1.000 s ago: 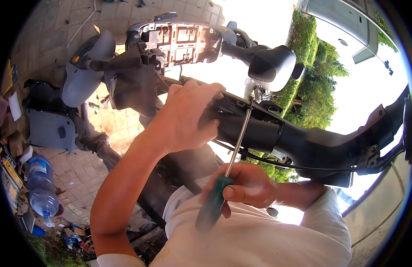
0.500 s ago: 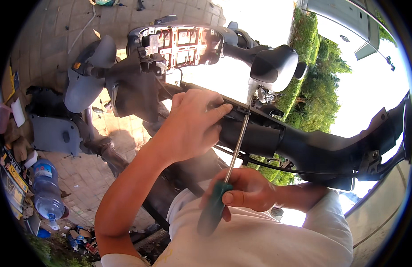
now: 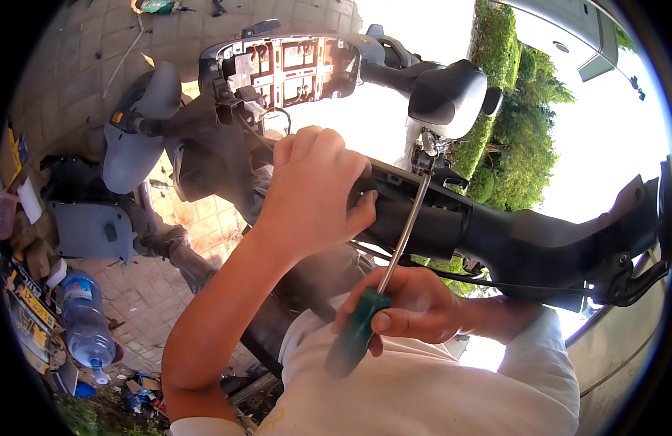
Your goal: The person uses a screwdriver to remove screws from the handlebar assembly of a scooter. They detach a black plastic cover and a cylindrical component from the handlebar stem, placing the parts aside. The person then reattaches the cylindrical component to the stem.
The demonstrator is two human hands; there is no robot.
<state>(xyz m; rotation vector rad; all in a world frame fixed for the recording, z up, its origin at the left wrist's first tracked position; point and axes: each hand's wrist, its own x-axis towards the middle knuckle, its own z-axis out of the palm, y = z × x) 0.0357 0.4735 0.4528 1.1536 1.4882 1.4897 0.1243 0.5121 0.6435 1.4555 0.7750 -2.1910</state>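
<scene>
My left hand (image 3: 314, 196) grips the upper edge of a long black plastic housing (image 3: 510, 243) of the disassembled vehicle, fingers curled over it. My right hand (image 3: 412, 309) is wrapped around the green handle of a screwdriver (image 3: 361, 327). Its long steel shaft runs up to the housing's rail (image 3: 394, 174), right of my left hand, where the tip meets it. Beyond are an opened frame with a coppery grid (image 3: 289, 69), a dark padded seat (image 3: 445, 98) and grey plastic body parts (image 3: 129, 163).
On the paving (image 3: 132, 301) at left lie a large water bottle (image 3: 82, 320), a grey panel (image 3: 89, 229), cardboard boxes and scattered debris. A green tool (image 3: 154, 6) lies at top. Shrubs (image 3: 514, 123) and a pale vehicle (image 3: 590, 40) are at upper right.
My left hand has shifted right along the housing and its fingers have moved. The screwdriver and my right hand have moved slightly right, with the tip further along the rail.
</scene>
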